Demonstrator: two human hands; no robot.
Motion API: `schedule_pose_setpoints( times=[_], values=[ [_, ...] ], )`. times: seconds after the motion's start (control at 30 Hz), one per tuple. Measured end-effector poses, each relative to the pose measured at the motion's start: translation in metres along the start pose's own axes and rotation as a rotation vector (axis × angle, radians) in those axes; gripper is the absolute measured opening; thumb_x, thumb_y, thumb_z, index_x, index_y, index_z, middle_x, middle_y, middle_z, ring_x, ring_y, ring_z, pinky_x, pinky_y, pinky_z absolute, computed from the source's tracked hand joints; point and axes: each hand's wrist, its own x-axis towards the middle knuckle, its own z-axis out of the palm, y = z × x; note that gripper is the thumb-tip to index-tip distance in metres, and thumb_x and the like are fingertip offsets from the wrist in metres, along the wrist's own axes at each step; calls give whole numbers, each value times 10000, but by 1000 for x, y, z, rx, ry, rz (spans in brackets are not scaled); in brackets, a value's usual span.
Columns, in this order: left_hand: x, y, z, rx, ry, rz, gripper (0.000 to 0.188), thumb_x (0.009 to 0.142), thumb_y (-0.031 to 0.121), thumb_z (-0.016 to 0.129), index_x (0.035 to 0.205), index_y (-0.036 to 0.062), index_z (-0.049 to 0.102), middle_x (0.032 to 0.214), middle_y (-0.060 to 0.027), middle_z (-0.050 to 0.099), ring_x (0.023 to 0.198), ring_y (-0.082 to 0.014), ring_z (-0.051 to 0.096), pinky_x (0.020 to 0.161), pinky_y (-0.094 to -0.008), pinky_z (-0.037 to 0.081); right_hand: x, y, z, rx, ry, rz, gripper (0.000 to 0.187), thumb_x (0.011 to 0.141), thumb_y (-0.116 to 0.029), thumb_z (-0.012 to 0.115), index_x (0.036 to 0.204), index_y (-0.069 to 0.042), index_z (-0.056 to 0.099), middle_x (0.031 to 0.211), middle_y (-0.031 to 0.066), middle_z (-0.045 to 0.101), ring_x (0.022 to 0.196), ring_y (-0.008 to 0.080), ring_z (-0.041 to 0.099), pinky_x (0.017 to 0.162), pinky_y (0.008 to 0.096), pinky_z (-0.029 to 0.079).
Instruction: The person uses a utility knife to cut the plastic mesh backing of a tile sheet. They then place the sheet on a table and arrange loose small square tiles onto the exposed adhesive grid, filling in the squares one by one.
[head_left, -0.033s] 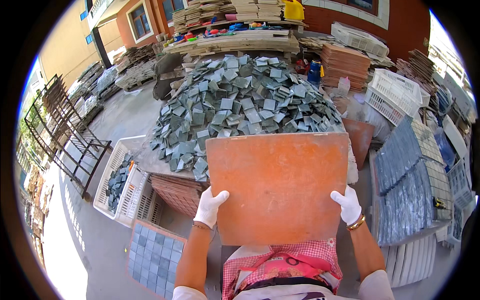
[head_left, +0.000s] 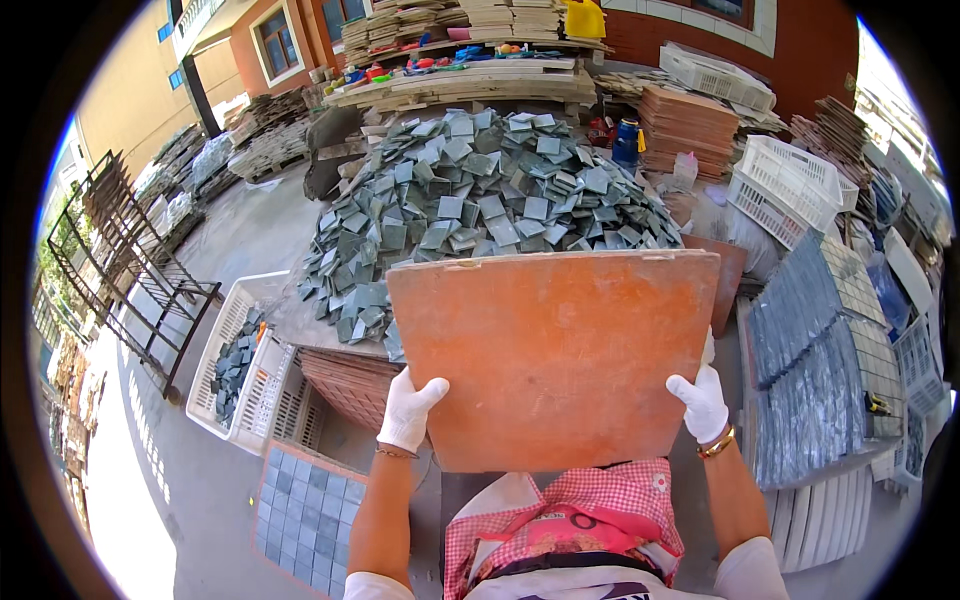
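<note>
I hold a large flat orange-brown board (head_left: pixel 555 355) in front of me with both hands. My left hand (head_left: pixel 410 410), in a white glove, grips its lower left corner. My right hand (head_left: pixel 700 402), also gloved and with a bracelet at the wrist, grips its lower right edge. Behind the board lies a big heap of small grey-green square tiles (head_left: pixel 480 190). A red-and-white checked apron (head_left: pixel 570 525) covers my front below the board.
A white plastic crate (head_left: pixel 240 360) with several grey tiles stands at the left, a sheet of laid-out tiles (head_left: pixel 305 510) below it. Stacked tile sheets (head_left: pixel 820 360) lie at the right, white crates (head_left: pixel 790 180) beyond. A metal rack (head_left: pixel 120 270) stands far left.
</note>
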Motion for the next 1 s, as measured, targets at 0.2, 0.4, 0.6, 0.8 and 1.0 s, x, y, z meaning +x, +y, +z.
schedule_pose_setpoints(
  times=[0.2, 0.4, 0.6, 0.8, 1.0],
  values=[
    [-19, 32, -16, 589, -250, 652, 259, 793, 100, 626, 1029, -1, 661, 1130, -154, 657, 1105, -275, 606, 976, -376, 452, 9, -14, -29, -220, -291, -395, 288, 924, -186, 516, 1122, 0, 613, 1173, 124, 614, 1154, 232, 546, 1028, 368, 393],
    [-33, -53, -20, 1303, -159, 967, 328, 732, 92, 579, 1056, 60, 613, 1095, -110, 608, 1024, -280, 604, 890, -378, 490, -32, 71, -39, -1373, -133, -719, 362, 810, -96, 556, 1152, -202, 613, 1181, 145, 582, 1091, 318, 576, 924, 389, 481],
    [-39, -120, -39, 1362, -87, 822, 349, 762, 94, 565, 1107, 61, 608, 1144, -123, 601, 1052, -292, 597, 931, -386, 477, -26, 129, -33, -1252, -63, -677, 390, 795, -88, 568, 1171, -183, 604, 1186, 150, 574, 1089, 319, 578, 924, 384, 487],
    [-31, -110, -40, 1433, -169, 593, 377, 793, 17, 527, 1162, 43, 598, 1201, -134, 600, 1161, -312, 546, 1000, -419, 422, -10, 108, -41, -1364, -196, -484, 364, 772, -40, 554, 1128, -106, 591, 1186, 123, 570, 1127, 293, 546, 975, 394, 438],
    [73, -87, 18, 1161, -103, 600, 369, 811, 114, 599, 1166, 15, 580, 1199, -144, 593, 1175, -317, 517, 993, -413, 407, 80, 102, 0, -1190, -88, -345, 289, 814, -124, 606, 1095, -60, 584, 1056, 112, 600, 1050, 314, 552, 904, 390, 454]
  ],
)
